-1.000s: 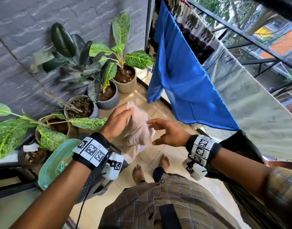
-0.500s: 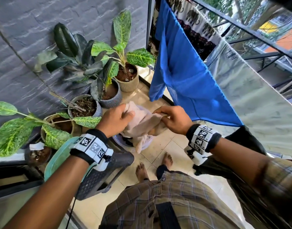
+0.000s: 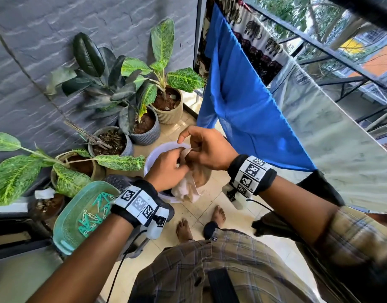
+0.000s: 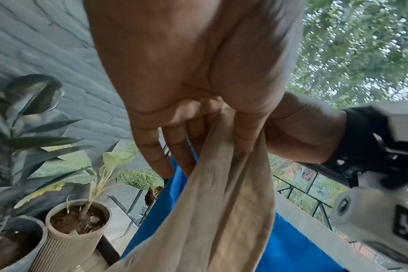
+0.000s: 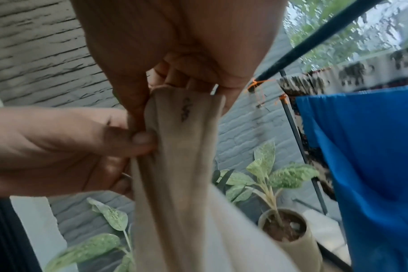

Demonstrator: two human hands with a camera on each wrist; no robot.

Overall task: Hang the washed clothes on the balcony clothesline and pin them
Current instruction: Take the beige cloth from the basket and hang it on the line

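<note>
The beige cloth is pinched by the left hand and right hand above the white basin; if bunched, it could be hung crumpled.

A: Against the grey brick wall?
B: Row of potted plants: ribbed beige pot holding a speckled green plant, then a grey ribbed pot under a dark-leaved rubber plant, then a grey pot of dry twigs.
A: And below?
B: Cream floor tiles. Beyond the black railing, blurred trees and an orange roof.
</note>
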